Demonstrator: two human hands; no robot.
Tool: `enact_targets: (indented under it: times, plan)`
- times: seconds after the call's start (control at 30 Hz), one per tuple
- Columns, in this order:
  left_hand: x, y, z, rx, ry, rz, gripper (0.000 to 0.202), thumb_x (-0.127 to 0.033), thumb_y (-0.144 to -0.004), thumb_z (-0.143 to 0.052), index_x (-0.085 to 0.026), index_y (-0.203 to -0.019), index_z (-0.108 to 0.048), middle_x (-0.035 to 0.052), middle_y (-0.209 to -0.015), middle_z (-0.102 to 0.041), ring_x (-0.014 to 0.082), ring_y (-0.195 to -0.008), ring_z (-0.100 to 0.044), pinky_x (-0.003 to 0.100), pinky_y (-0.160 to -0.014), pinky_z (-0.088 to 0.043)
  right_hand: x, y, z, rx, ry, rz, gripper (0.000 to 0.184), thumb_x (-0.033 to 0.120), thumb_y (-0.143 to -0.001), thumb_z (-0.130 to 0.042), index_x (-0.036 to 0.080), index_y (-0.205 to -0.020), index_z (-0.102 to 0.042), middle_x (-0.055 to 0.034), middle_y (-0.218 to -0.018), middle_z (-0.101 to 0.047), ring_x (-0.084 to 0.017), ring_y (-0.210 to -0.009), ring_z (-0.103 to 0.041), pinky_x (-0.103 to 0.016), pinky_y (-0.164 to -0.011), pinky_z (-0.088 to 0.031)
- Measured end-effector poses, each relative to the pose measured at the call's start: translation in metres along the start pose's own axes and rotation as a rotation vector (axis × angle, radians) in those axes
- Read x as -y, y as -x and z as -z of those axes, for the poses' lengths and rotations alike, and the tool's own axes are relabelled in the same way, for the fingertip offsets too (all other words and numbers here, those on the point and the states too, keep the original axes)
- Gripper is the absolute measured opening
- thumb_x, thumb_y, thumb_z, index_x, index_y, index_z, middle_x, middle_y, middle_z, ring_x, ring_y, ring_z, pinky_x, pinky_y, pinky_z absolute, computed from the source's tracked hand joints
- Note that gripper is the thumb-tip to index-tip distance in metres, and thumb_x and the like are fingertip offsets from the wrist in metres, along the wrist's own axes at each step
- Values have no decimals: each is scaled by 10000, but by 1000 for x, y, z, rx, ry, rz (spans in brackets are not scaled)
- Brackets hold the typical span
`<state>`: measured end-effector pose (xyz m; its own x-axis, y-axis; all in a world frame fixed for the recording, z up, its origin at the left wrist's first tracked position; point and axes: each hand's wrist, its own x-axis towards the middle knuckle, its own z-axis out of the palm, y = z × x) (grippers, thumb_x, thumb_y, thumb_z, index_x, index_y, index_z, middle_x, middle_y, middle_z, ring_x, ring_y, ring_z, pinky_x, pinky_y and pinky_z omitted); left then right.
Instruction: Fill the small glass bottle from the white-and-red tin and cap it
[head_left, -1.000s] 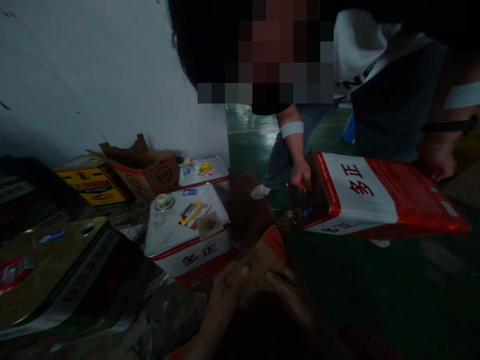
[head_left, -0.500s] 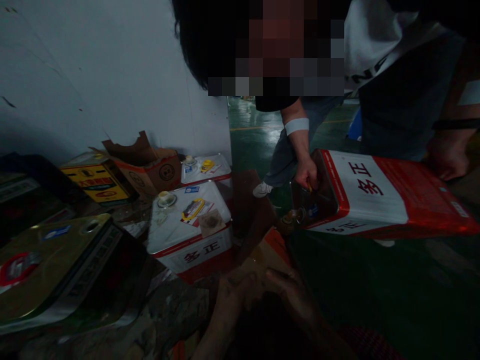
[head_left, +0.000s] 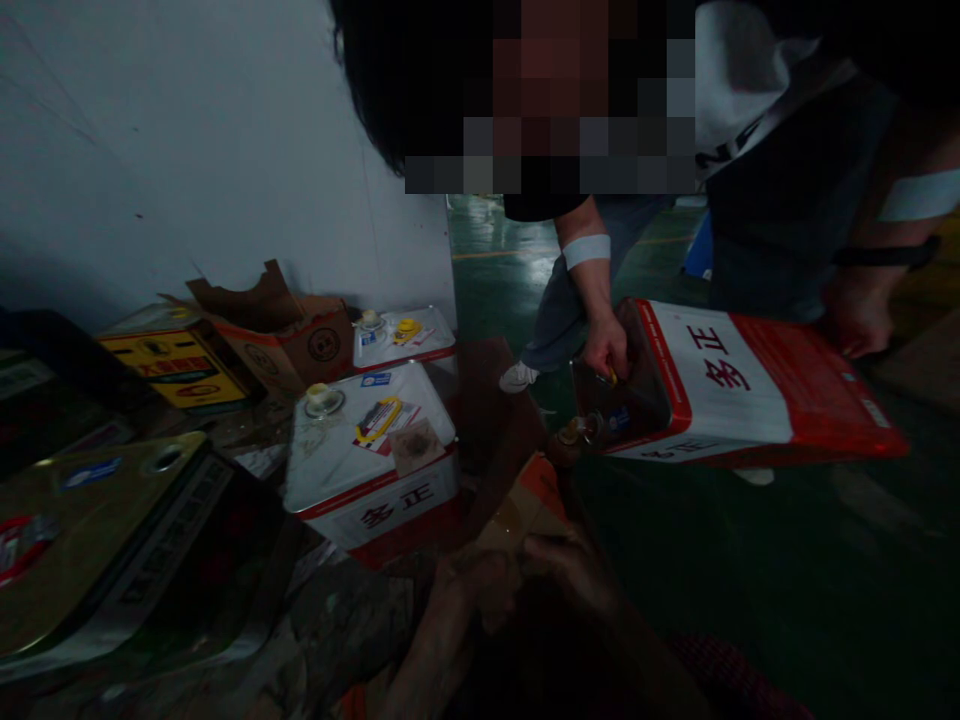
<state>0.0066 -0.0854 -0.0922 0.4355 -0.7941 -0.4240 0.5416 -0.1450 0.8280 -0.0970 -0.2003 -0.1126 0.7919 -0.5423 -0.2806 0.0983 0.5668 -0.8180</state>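
Both my hands grip a folded piece of cardboard [head_left: 534, 500], brown with an orange flap, low in the middle of the head view. My left hand [head_left: 469, 585] closes on its near left edge. On the near right edge, my right hand [head_left: 574, 570] has its thumb on top and its other fingers in shadow. A shiny wet patch lies on the cardboard. Just beyond it, a co-worker's hand [head_left: 606, 348] holds the handle of a tilted red and white tin [head_left: 750, 375]. The tin's spout points toward the cardboard; the co-worker's other hand [head_left: 859, 315] is by its base.
An upright white and red tin [head_left: 352, 460] stands left of the cardboard, with a similar tin [head_left: 405, 335] behind it. A large gold-topped tin [head_left: 97, 540] is at the near left. By the wall are an open carton [head_left: 289, 345] and a yellow tin [head_left: 184, 365]. Green floor [head_left: 712, 570] spreads right.
The view has shifted slightly, moving most things a little left. The base of the tilted tin and the co-worker's hand by it have swung further left. My hands keep hold of the cardboard.
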Motion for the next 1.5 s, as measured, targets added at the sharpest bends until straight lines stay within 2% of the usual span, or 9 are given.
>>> enact_targets:
  times: [0.23,0.43,0.67,0.77,0.83,0.93,1.1,1.3,1.5]
  plan:
    - [-13,17,-7,13,59,65,351,-434,-608,-792,-112,-641,-656,20,-486,-568,65,-367,-438,188,-363,-272,-15,-33,32,-136,69,55,326,412,-666,-776,117,-800,-748,-93,-782,-734,-226,-707,-679,-336,-677,-519]
    - [-31,3,25,-132,34,-150,477,-553,-641,-780,-100,-748,-676,54,-591,-665,65,-368,-459,199,-381,-316,-28,-49,33,-151,228,96,493,457,-638,-807,170,-1030,-726,-112,-999,-743,-294,-891,-686,-418,-815,-526]
    - [-40,6,54,-281,-137,-289,406,-555,-836,-585,-157,-887,-649,-13,-579,-614,98,-433,-474,224,-441,-350,-63,-81,51,-283,359,86,543,545,-785,-661,186,-1188,-614,-120,-1234,-635,-260,-999,-652,-383,-758,-568]
    - [-36,3,61,-303,-283,-343,389,-503,-831,-602,-184,-1043,-673,45,-848,-735,197,-765,-664,288,-692,-510,-77,-93,61,-228,445,60,440,427,-848,-652,148,-1185,-598,-118,-1202,-641,-216,-971,-655,-404,-831,-557]
    - [-31,-2,64,-293,-397,-365,374,-453,-829,-602,-183,-1066,-703,88,-1051,-744,265,-1060,-643,365,-942,-475,-82,-97,64,-180,526,66,370,375,-870,-645,139,-1154,-614,-91,-1111,-674,-207,-949,-654,-418,-862,-539]
    - [-21,-10,66,-259,-566,-361,364,-382,-835,-580,-184,-1113,-708,113,-1227,-690,309,-1212,-576,446,-1080,-378,-86,-99,66,-160,662,111,271,368,-880,-637,141,-1025,-663,-62,-1024,-688,-211,-965,-635,-438,-921,-495]
    - [-6,-16,61,-186,-813,-342,385,-312,-890,-469,-198,-1206,-657,116,-1271,-664,277,-1219,-583,429,-1067,-411,-94,-103,69,-195,813,183,245,374,-885,-623,143,-945,-679,-63,-1032,-676,-239,-1053,-594,-488,-1017,-412]
    - [8,-19,53,-166,-1169,-288,442,-212,-922,-382,-199,-1330,-551,185,-1284,-607,307,-1149,-608,443,-981,-461,-98,-102,63,-174,793,246,421,321,-876,-636,159,-1257,-557,-130,-1368,-518,-272,-1233,-508,-503,-1036,-421]
    - [12,-16,43,-108,-1432,-210,468,-221,-960,-320,-215,-1410,-447,186,-1276,-558,298,-1074,-645,390,-881,-512,-63,-79,46,-86,747,252,303,398,-912,-574,140,-1049,-655,-86,-1093,-677,-212,-1043,-617,-441,-973,-459]
